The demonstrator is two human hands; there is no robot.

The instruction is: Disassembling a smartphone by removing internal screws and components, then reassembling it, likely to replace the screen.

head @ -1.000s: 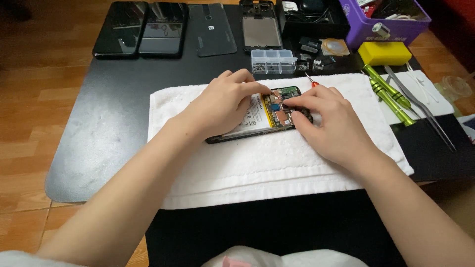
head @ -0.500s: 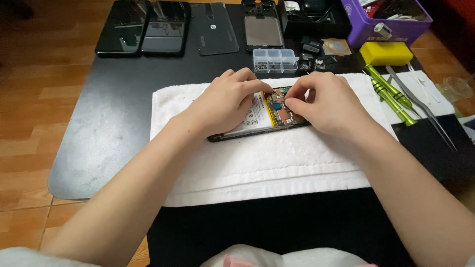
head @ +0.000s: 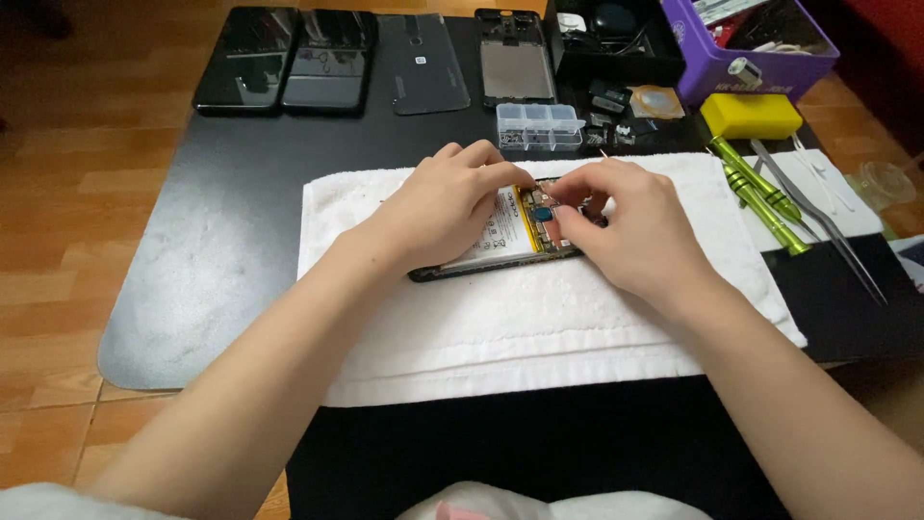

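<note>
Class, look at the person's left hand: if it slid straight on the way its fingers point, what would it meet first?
The left hand points right across the opened phone. It would probably meet the right hand first, whose fingertips sit just ahead over the phone's innards, though depth is unclear.

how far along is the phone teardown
Done: the opened phone lies on the white towel, its back cover set aside. In hand: the left hand steadies it; the right hand works near the board. Left, seemingly: the battery is still in.
</note>
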